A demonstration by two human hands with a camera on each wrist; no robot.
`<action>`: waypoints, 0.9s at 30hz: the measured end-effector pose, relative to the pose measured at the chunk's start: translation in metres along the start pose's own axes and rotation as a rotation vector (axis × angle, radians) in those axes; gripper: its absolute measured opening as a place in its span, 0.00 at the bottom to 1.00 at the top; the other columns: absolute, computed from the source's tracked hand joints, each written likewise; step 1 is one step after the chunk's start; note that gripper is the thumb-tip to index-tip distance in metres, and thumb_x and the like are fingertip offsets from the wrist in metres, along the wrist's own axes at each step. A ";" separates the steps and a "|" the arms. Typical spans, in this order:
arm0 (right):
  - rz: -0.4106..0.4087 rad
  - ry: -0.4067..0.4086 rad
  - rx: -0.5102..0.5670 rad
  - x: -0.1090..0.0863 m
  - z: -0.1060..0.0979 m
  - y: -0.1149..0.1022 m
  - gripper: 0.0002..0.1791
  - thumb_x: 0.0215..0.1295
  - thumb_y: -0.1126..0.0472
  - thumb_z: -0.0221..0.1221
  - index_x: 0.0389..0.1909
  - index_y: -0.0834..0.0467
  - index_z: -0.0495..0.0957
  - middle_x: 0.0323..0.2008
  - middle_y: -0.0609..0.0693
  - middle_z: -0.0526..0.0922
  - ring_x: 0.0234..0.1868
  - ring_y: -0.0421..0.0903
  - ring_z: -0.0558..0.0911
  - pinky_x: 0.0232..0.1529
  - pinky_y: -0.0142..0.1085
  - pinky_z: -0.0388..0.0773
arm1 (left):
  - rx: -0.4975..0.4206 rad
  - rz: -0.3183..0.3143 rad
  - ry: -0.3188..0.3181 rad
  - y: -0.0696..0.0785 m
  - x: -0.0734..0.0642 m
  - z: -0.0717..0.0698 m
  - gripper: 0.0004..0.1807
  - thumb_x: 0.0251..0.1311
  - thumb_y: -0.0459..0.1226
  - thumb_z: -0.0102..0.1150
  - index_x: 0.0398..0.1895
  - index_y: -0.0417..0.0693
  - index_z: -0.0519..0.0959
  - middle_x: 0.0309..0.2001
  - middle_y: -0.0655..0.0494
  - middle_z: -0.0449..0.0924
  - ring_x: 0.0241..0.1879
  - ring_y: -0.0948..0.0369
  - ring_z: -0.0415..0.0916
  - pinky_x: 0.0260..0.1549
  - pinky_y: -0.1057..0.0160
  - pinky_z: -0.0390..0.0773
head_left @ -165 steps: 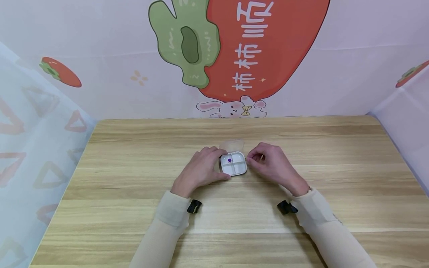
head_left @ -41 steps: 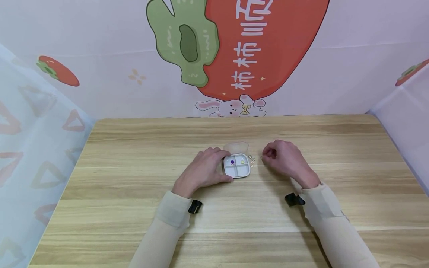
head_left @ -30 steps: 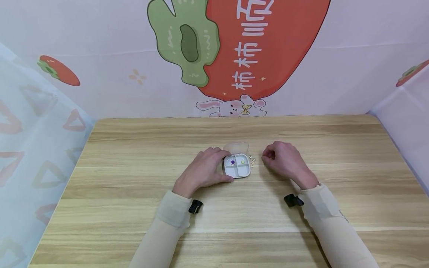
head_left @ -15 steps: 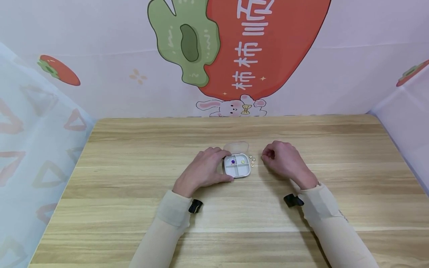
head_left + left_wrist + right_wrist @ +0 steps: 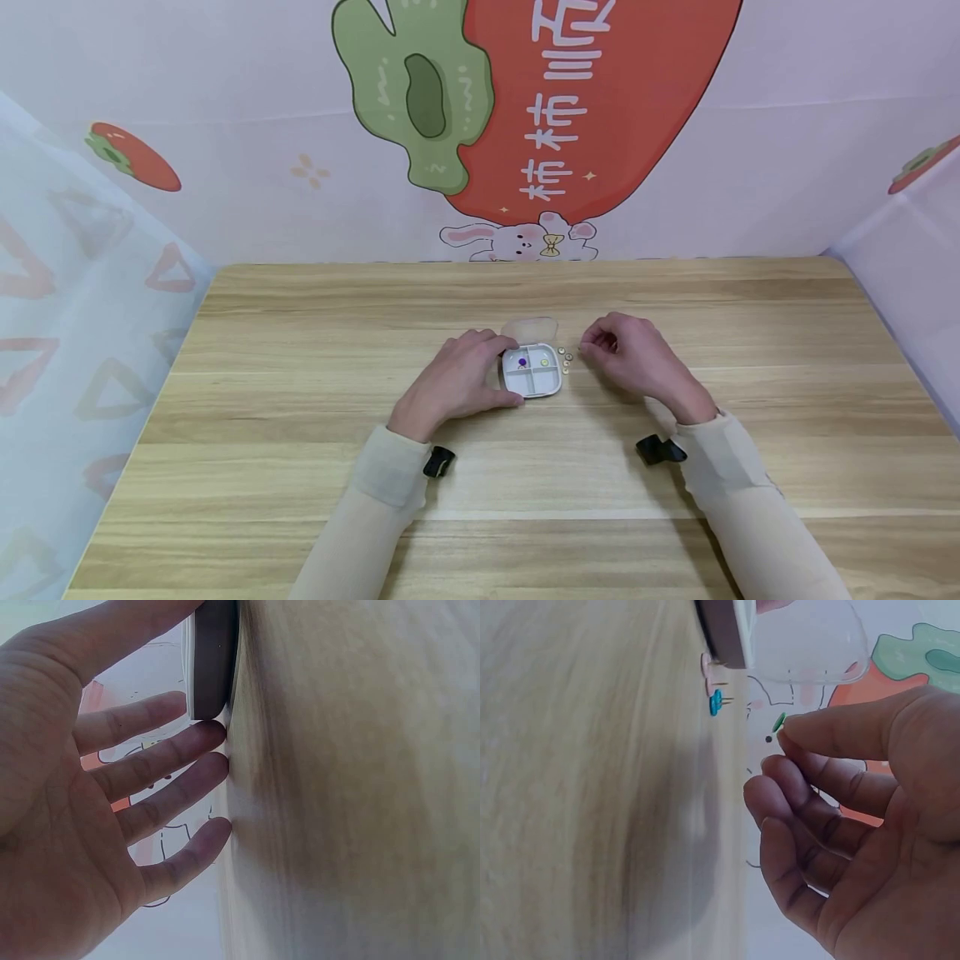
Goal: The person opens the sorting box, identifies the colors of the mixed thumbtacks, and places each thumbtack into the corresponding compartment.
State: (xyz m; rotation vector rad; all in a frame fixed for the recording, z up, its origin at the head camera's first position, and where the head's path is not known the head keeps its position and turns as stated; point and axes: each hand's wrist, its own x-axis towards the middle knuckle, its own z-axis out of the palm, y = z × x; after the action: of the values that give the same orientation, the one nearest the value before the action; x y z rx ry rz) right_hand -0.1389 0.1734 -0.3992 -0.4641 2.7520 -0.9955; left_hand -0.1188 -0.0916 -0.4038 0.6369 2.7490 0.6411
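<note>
My left hand holds a small white four-compartment box at its left side, thumb on the near edge and index finger on the far edge. The clear lid is tipped back, away from me. A purple thumbtack lies in the far-left compartment and a yellowish one in the far-right. Right of the box, above the table, my right hand pinches a green thumbtack between thumb and index finger. Several loose thumbtacks lie between box and hand; blue and pink heads show, pins up.
The wood-grain table reaches back to a printed cloth backdrop. More cloth hangs on both sides. A black wrist-camera mount sits at the left cuff and another at the right cuff.
Since the oldest frame, a yellowish thumbtack has appeared in the far-right compartment and the box has shifted slightly right. My right hand moved right, uncovering loose thumbtacks, then slightly back left just now.
</note>
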 end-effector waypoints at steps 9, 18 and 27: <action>-0.030 -0.004 0.114 -0.001 -0.002 -0.004 0.04 0.68 0.69 0.63 0.39 0.61 0.85 0.35 0.51 0.82 0.35 0.48 0.77 0.36 0.37 0.76 | -0.001 -0.006 -0.004 0.001 0.000 0.000 0.40 0.49 0.55 0.78 0.64 0.50 0.77 0.57 0.54 0.78 0.56 0.56 0.72 0.59 0.50 0.70; -0.035 -0.040 0.212 -0.002 -0.004 -0.007 0.04 0.69 0.69 0.62 0.40 0.61 0.85 0.37 0.53 0.83 0.38 0.49 0.77 0.39 0.35 0.76 | -0.001 -0.007 -0.005 0.000 0.000 0.001 0.40 0.50 0.55 0.78 0.65 0.50 0.77 0.57 0.54 0.79 0.56 0.56 0.72 0.58 0.50 0.70; -0.020 -0.106 0.372 -0.004 -0.008 -0.011 0.05 0.71 0.68 0.60 0.42 0.66 0.82 0.40 0.59 0.83 0.41 0.53 0.78 0.42 0.37 0.77 | -0.001 0.002 -0.001 0.000 0.000 0.001 0.40 0.50 0.55 0.78 0.65 0.50 0.77 0.57 0.54 0.79 0.56 0.56 0.73 0.58 0.49 0.70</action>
State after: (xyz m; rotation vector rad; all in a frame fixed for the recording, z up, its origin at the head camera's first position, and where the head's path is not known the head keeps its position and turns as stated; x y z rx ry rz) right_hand -0.1347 0.1717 -0.3857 -0.4665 2.3967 -1.4042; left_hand -0.1186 -0.0916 -0.4043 0.6397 2.7472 0.6420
